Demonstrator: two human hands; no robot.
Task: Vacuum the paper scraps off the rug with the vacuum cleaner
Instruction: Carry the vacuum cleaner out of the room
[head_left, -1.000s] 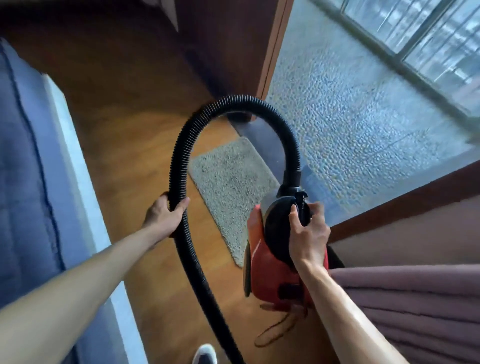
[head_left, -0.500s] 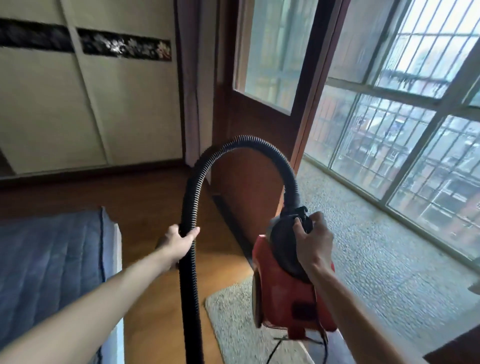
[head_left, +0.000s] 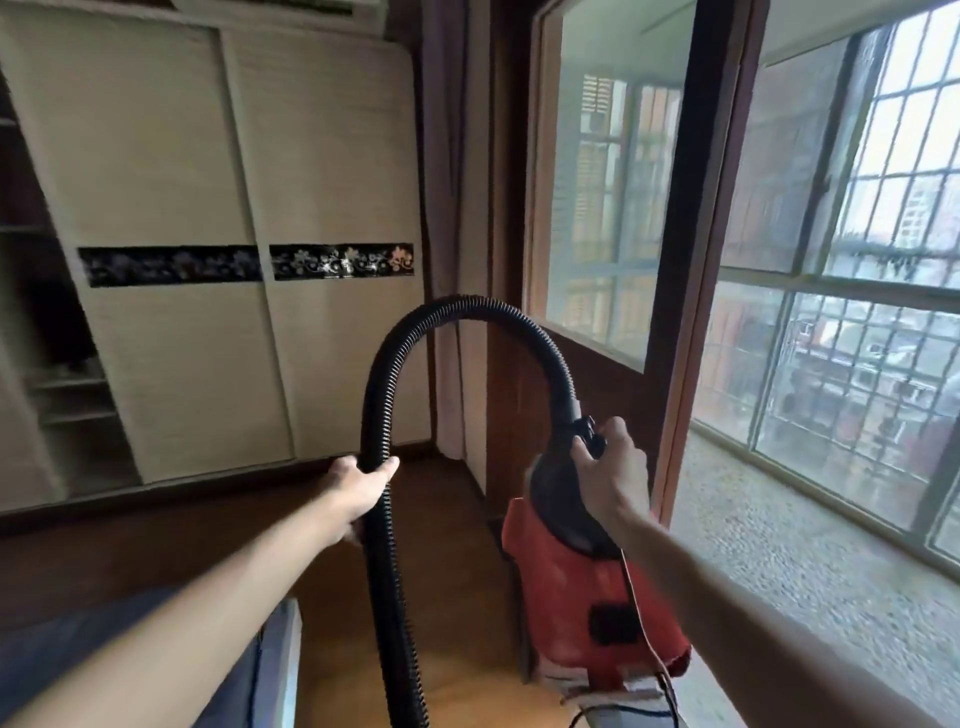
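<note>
From the head camera there are two bare hands and one vacuum cleaner, a red body with a black top, held up off the floor. The right hand is closed over the black handle at the top of the body, its fingers curled round the grip. The left hand is wrapped round the single black ribbed hose, thumb on one side and the other fingers hidden behind it. Above those fingers the hose arches up and over to the right and plugs into the vacuum cleaner just beside the right hand's fingers; below them it drops straight down out of view. One thin power cord trails down the red body below the right hand. No rug or paper scraps can be seen from where the camera points. Beyond the left hand's fingers stands a wardrobe with two pale sliding doors, each crossed by one dark flowered band. Beyond the right hand's fingers is a dark wooden door frame with a glass pane, and further right a barred window over a pebbled floor. Below the left forearm a corner of a blue mattress juts in, with wooden floor between it and the vacuum cleaner.
</note>
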